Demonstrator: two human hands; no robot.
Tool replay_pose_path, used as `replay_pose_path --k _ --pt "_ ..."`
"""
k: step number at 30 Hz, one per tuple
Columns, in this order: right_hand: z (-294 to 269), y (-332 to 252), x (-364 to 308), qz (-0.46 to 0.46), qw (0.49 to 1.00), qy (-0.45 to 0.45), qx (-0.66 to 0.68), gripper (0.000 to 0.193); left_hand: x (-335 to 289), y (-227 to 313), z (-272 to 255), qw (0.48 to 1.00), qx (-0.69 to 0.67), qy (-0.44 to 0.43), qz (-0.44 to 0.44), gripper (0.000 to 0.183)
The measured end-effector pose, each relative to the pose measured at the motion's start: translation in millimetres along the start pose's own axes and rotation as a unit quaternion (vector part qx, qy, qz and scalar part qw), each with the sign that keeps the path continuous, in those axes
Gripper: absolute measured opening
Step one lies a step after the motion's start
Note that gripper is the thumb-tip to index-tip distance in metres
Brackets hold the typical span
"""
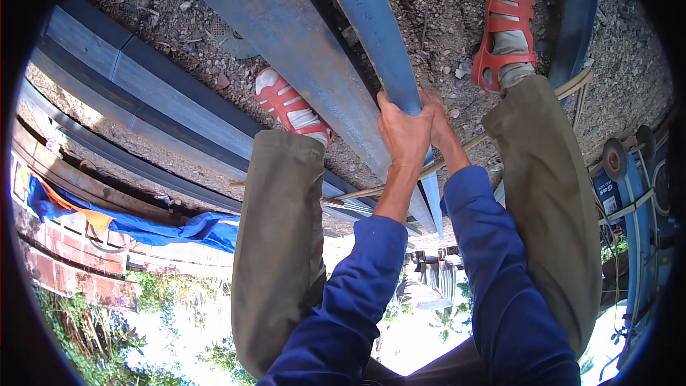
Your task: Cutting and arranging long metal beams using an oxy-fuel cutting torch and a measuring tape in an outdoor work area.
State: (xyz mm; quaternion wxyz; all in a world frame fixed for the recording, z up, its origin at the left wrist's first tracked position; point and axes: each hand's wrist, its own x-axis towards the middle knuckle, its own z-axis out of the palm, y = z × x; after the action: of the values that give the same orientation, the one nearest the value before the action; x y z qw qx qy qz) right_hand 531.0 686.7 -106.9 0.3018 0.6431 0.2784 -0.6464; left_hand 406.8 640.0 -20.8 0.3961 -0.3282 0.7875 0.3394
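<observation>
A long blue-grey steel bar runs between my feet. My left hand is wrapped round its near side, and my right hand grips it from the right, close against the left. Fingers of both hands are partly hidden behind the bar. Just left of it lies a wider, rust-stained steel beam, apart from my hands. A thin, light-coloured strip passes crosswise behind my wrists.
Red sandals, the left and the right, stand on gravel on either side. More steel beams lie at left, another at right. A blue tarp hangs at far left; a blue wheeled cart stands at far right.
</observation>
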Motion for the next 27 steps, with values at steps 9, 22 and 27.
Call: replay_pose_path --k 9,22,27 --pt "-18.5 -18.8 -38.7 -0.11 0.957 0.007 -0.267 0.045 -33.9 25.4 0.8 0.998 0.019 0.029 -0.049 0.047" --pt "-49.6 -103.7 -52.8 -0.147 0.959 0.002 -0.241 0.036 -25.5 93.7 64.7 0.999 -0.019 -0.002 -0.047 0.043" --pt "-36.6 -104.7 -44.9 -0.101 0.981 0.051 -0.155 0.037 -8.8 77.5 62.3 0.999 -0.043 0.005 0.012 0.042"
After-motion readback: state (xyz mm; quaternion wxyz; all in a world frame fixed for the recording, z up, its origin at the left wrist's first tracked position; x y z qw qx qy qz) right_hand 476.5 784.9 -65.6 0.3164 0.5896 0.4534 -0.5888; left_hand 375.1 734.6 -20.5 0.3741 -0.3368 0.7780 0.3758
